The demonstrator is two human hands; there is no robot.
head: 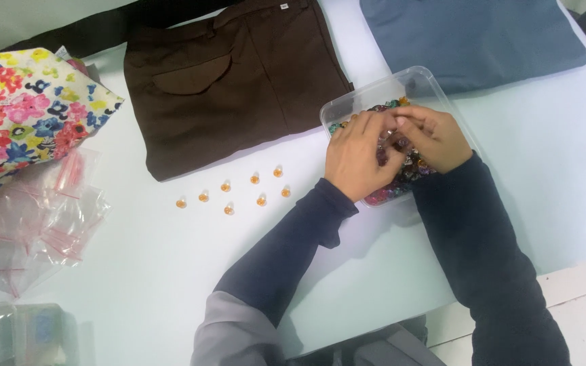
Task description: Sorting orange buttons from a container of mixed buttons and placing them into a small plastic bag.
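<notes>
At the right of centre in the frame, both your hands are down in the clear tub (347,102) of mixed coloured beads (401,177): your left hand (357,159) lies palm-down over the pile with its fingers curled in, and your right hand (432,135) meets it from the right, fingertips pinched together over the same spot. Whether either hand has a bead between its fingers I cannot tell, since the fingers hide the place where they meet. To the left of the tub, in the middle of the frame, eight orange beads (255,178) already lie on the table (137,271) in two loose rows, apart from one another and well clear of the tub. Judging by that, the picking-out is under way, with plenty of beads left in the tub. At the left edge, a heap of small clear zip bags (49,217) lies flat and looks unfilled, so nothing seems bagged yet. Brown trousers (232,74) lie folded at the top centre, a blue garment (473,37) at the upper right just behind the tub, and a flowered cloth (22,108) at the upper left.
</notes>
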